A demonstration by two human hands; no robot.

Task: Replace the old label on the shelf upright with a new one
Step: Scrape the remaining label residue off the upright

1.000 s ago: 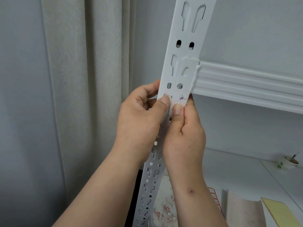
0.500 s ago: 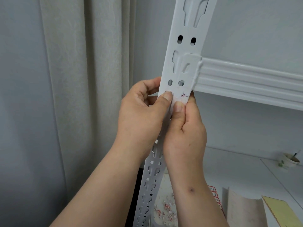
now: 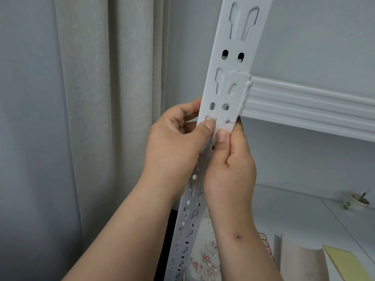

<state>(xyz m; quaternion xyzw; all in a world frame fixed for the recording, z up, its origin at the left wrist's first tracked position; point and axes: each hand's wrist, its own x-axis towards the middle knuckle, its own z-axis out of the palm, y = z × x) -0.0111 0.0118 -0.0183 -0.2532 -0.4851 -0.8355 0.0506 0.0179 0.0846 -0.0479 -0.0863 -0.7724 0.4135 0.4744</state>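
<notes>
Just below the joint where the white shelf beam [image 3: 308, 106] hooks into the shelf upright [image 3: 229, 92], scraps of the old label [image 3: 225, 124] cling to the painted metal, thin white paper with faint red marks. Both hands work at that spot. The left hand [image 3: 174, 142] wraps the upright's left edge, its thumb pressed flat on the left scrap, the other fingers curled behind the post. The right hand [image 3: 231, 165] grips the right edge in the same way, its thumb tip set against the lower border of the residue, apparently scraping with the nail.

The label looks mostly gone, so the step in hand is probably clearing the last remnants before a new one goes on. To do it well, the nail should get under a paper edge and push along the face in short strokes, while the other hand steadies the post. Any paper left over the slot at the left scrap should be lifted out, not pushed in. The face wants to be smooth, or a fresh label may not stick flat.

Lower down, on the surface near the foot of the upright, lies a scatter of paper shreds [image 3: 205, 262] with red on them; right of it a red-printed sheet [image 3: 263, 243] peeps out, possibly new labels, though that is hard to tell.
</notes>
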